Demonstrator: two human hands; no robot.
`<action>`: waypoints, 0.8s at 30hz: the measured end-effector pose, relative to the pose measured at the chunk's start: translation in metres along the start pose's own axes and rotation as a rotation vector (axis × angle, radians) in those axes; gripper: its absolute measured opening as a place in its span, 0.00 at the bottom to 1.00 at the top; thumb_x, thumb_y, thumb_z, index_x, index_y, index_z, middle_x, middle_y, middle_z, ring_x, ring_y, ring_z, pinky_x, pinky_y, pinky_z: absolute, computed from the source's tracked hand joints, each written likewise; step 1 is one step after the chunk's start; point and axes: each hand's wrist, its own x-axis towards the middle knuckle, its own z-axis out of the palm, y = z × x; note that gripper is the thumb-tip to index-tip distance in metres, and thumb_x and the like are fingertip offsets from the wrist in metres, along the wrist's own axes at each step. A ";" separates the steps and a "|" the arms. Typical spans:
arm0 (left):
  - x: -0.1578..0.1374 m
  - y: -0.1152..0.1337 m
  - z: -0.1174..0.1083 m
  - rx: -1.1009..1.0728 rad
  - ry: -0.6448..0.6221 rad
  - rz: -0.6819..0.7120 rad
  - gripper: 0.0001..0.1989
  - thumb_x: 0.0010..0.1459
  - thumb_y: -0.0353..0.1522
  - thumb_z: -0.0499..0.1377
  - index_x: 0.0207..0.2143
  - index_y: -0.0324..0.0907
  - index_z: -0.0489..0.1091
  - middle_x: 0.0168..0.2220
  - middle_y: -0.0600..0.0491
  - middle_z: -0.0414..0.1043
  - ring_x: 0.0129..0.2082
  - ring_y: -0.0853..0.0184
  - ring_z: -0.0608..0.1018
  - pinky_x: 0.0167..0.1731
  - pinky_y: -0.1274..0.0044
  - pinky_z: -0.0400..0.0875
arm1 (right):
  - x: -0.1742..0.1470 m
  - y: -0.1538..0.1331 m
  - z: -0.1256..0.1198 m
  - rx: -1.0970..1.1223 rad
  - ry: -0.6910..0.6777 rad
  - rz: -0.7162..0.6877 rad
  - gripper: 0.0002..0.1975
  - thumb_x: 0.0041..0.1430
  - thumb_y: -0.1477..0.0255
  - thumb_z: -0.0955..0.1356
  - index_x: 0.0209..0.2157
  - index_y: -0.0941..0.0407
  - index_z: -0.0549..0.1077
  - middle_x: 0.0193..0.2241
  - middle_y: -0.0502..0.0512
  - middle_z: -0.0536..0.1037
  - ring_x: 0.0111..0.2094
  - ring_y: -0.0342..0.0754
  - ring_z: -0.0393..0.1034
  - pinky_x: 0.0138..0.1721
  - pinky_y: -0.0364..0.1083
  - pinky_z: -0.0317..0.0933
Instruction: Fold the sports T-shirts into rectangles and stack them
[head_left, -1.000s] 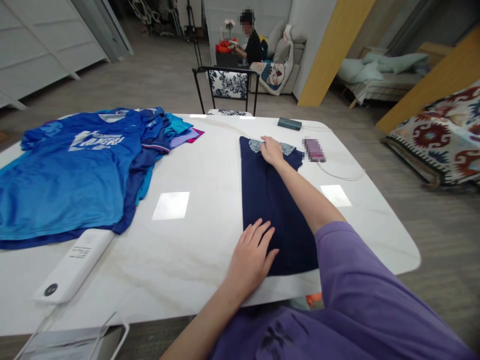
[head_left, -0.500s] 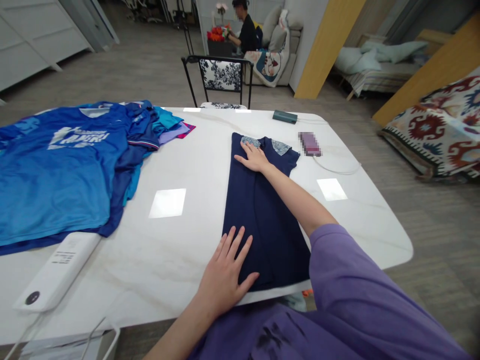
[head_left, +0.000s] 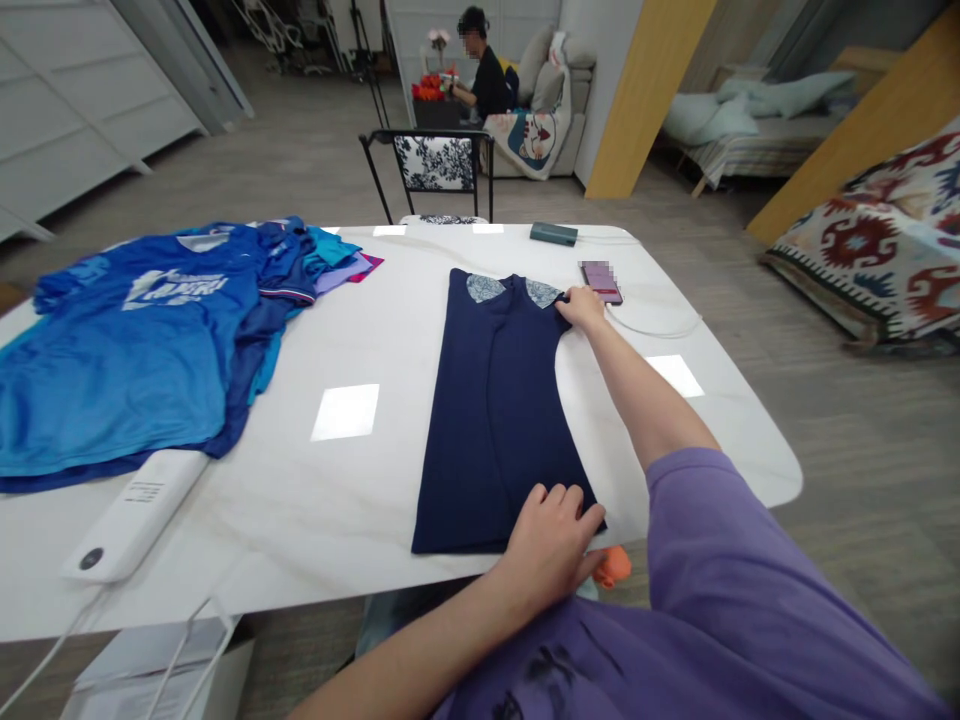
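Note:
A navy blue shirt (head_left: 502, 400) with grey patterned patches at its collar end lies flat on the white table (head_left: 360, 520), folded lengthwise with one long crease down it. At the far right corner, my right hand (head_left: 583, 306) pinches the small sleeve edge between thumb and fingers. My left hand (head_left: 551, 540) is at the near right corner, its fingers curled over the hem and the thumb below; the exact grip there is partly hidden.
A pile of blue jerseys (head_left: 135, 350) covers the table's left. Near it lies a white device (head_left: 139, 515) with a cable. A phone (head_left: 602, 281) and a dark power bank (head_left: 553, 234) lie at the far right. A chair (head_left: 439, 165) stands behind; a person (head_left: 489, 80) sits beyond.
My right hand has moved from the collar to the far right sleeve corner. My left hand has slid right along the hem to the near right corner. Both hands have closed from flat.

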 end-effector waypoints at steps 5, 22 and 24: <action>0.009 0.009 0.009 0.018 0.003 -0.118 0.22 0.75 0.53 0.64 0.53 0.44 0.75 0.48 0.46 0.80 0.50 0.53 0.81 0.49 0.61 0.71 | 0.008 -0.005 -0.001 0.163 0.010 -0.062 0.20 0.71 0.67 0.70 0.62 0.56 0.74 0.54 0.71 0.83 0.56 0.66 0.77 0.62 0.61 0.71; -0.058 -0.039 -0.057 -0.485 0.239 -0.220 0.12 0.73 0.29 0.61 0.51 0.50 0.83 0.47 0.55 0.87 0.44 0.64 0.87 0.47 0.68 0.76 | 0.042 -0.113 -0.026 0.190 0.072 -0.191 0.21 0.60 0.77 0.75 0.55 0.61 0.81 0.50 0.66 0.83 0.53 0.60 0.78 0.61 0.58 0.75; -0.070 -0.045 -0.059 -0.521 0.279 -0.225 0.11 0.74 0.30 0.62 0.51 0.50 0.83 0.47 0.55 0.88 0.44 0.64 0.87 0.47 0.68 0.76 | 0.045 -0.149 -0.019 0.134 0.061 -0.246 0.21 0.60 0.76 0.76 0.55 0.61 0.82 0.51 0.66 0.83 0.55 0.62 0.77 0.65 0.59 0.73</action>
